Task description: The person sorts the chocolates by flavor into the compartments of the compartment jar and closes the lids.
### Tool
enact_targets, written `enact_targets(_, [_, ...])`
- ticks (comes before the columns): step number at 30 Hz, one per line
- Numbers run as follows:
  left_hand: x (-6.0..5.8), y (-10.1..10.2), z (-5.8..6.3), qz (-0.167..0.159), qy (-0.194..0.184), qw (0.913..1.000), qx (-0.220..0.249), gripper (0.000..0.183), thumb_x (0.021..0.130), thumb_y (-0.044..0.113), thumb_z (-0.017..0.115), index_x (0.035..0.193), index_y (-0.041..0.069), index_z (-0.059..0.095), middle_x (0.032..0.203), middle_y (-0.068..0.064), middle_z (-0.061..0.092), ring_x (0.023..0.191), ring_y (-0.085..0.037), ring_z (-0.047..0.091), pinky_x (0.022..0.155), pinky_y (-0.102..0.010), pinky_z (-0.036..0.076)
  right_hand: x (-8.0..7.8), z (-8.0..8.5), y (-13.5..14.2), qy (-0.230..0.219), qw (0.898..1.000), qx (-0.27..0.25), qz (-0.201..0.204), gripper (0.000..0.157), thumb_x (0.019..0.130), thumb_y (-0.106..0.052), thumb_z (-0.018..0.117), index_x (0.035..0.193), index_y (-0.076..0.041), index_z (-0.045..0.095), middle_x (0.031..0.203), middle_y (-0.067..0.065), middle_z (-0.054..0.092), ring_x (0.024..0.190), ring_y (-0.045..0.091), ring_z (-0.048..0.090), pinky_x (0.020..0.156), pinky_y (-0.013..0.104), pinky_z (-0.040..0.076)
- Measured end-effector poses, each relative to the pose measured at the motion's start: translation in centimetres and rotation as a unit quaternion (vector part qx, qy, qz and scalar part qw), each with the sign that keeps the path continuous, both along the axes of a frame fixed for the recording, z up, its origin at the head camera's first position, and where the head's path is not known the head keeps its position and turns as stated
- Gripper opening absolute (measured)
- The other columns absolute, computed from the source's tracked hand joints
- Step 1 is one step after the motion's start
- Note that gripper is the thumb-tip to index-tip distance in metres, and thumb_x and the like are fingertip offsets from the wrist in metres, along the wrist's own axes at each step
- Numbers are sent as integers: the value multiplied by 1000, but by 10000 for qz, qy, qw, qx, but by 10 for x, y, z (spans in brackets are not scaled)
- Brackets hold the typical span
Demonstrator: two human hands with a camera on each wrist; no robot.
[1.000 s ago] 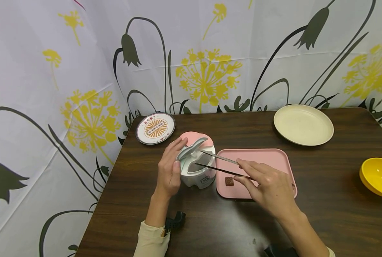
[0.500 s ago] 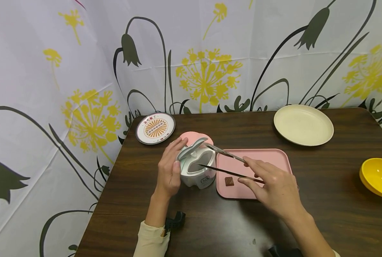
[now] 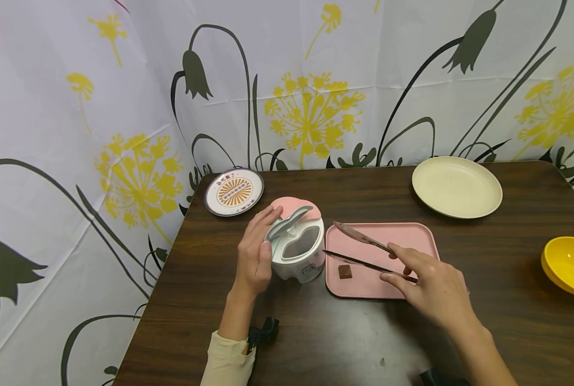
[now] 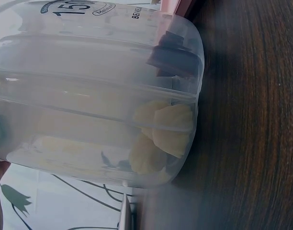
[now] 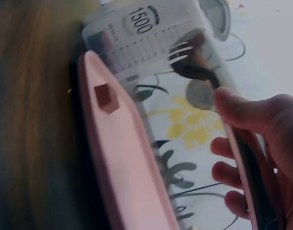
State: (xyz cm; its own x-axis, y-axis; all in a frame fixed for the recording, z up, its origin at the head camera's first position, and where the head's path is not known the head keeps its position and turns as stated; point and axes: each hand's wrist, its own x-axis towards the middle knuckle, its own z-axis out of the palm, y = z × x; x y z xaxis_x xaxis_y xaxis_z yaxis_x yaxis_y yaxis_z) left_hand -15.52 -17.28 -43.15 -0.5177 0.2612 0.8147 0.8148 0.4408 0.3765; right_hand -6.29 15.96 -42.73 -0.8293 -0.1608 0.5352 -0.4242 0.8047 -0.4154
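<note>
My right hand (image 3: pixel 436 287) holds metal tongs (image 3: pixel 364 236), pinched between thumb and fingers. Their spread tips, one of them fork-shaped in the right wrist view, hang over the pink tray (image 3: pixel 402 233) with nothing between them. A square brown chocolate (image 3: pixel 345 272) lies near the tray's left end. Left of the tray stands a clear plastic storage container (image 3: pixel 308 271) with its grey flap (image 3: pixel 291 221) raised. My left hand (image 3: pixel 255 260) rests against its left side, fingers nearly straight. Through its wall show pale shell-shaped pieces (image 4: pixel 170 127) and, in another compartment, dark brown pieces (image 4: pixel 175 60).
A white patterned plate (image 3: pixel 234 192) stands at the back left and a cream oval plate (image 3: pixel 457 187) at the back right. The yellow bowl (image 3: pixel 571 268) is at the right edge. Behind the dark wooden table (image 3: pixel 335 343) hangs a flowered cloth (image 3: pixel 315 53).
My right hand has drawn the tongs out of the container's opening and moved them right, over the tray. My left hand and the container have stayed in place.
</note>
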Motion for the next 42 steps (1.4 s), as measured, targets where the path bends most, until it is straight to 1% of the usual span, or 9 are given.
enact_targets(3, [0, 0, 0, -14, 17, 10000, 9, 53, 91, 19, 28, 119, -7, 64, 129, -19, 61, 126, -41, 50, 108, -53, 34, 1, -9, 3, -289, 9994, 185, 33, 54, 70, -32, 86, 120, -17, 71, 89, -12, 70, 58, 1, 52, 44, 31, 39])
enact_targets(6, [0, 0, 1, -43, 42, 10000, 25, 52, 91, 19, 28, 118, -8, 65, 129, -20, 61, 125, -41, 51, 108, -52, 34, 1, -18, 5, -568, 9976, 388, 65, 54, 71, -36, 85, 120, -18, 71, 96, -8, 72, 62, 4, 57, 47, 36, 45])
enact_targets(9, [0, 0, 1, -59, 41, 10000, 28, 52, 91, 18, 28, 117, -7, 65, 129, -20, 61, 125, -42, 51, 109, -51, 34, 2, -24, 4, -818, 9953, 510, 51, 53, 73, -40, 83, 120, -19, 72, 107, 0, 73, 79, 15, 69, 56, 47, 52])
enact_targets(11, [0, 1, 1, -64, 31, 10000, 39, 52, 90, 18, 28, 117, -8, 65, 129, -20, 61, 125, -42, 51, 109, -50, 34, 2, -27, 4, -919, 9942, 558, 39, 53, 74, -41, 82, 120, -18, 72, 112, 4, 72, 92, 22, 71, 61, 53, 53])
enact_targets(13, [0, 1, 1, -58, 20, 10000, 40, 52, 90, 18, 29, 117, -7, 65, 129, -20, 61, 125, -42, 51, 109, -50, 34, 2, -28, 4, -975, 9935, 580, 36, 53, 74, -42, 81, 120, -18, 72, 113, 7, 72, 101, 28, 69, 65, 56, 53])
enact_targets(26, [0, -1, 1, -23, 69, 10000, 7, 52, 92, 19, 27, 117, -7, 65, 129, -20, 61, 125, -41, 51, 108, -51, 34, 1, -35, 2, -1056, 9922, 662, 9, 46, 76, -39, 81, 117, -20, 74, 110, 2, 73, 94, 29, 70, 61, 49, 53])
enact_targets(35, [0, -1, 1, -61, 82, 9999, 42, 52, 92, 20, 28, 117, -6, 65, 128, -20, 62, 125, -41, 51, 108, -52, 34, 0, -33, 3, -1187, 9907, 670, -55, 39, 76, -36, 81, 112, -22, 76, 106, 1, 74, 88, 30, 71, 51, 44, 49])
enact_targets(38, [0, 0, 2, -68, 91, 9999, 46, 52, 92, 20, 28, 117, -6, 65, 128, -20, 62, 125, -41, 51, 108, -52, 34, 0, -34, 3, -1145, 9912, 666, -51, 38, 76, -35, 81, 112, -22, 76, 105, 1, 74, 86, 30, 71, 50, 42, 48])
enact_targets(42, [0, 0, 2, -65, 109, 9999, 43, 52, 92, 20, 28, 117, -6, 66, 128, -20, 62, 125, -41, 51, 108, -52, 34, 0, -35, 3, -941, 9931, 704, -13, 36, 77, -35, 80, 110, -21, 77, 103, 0, 74, 86, 28, 72, 50, 42, 50])
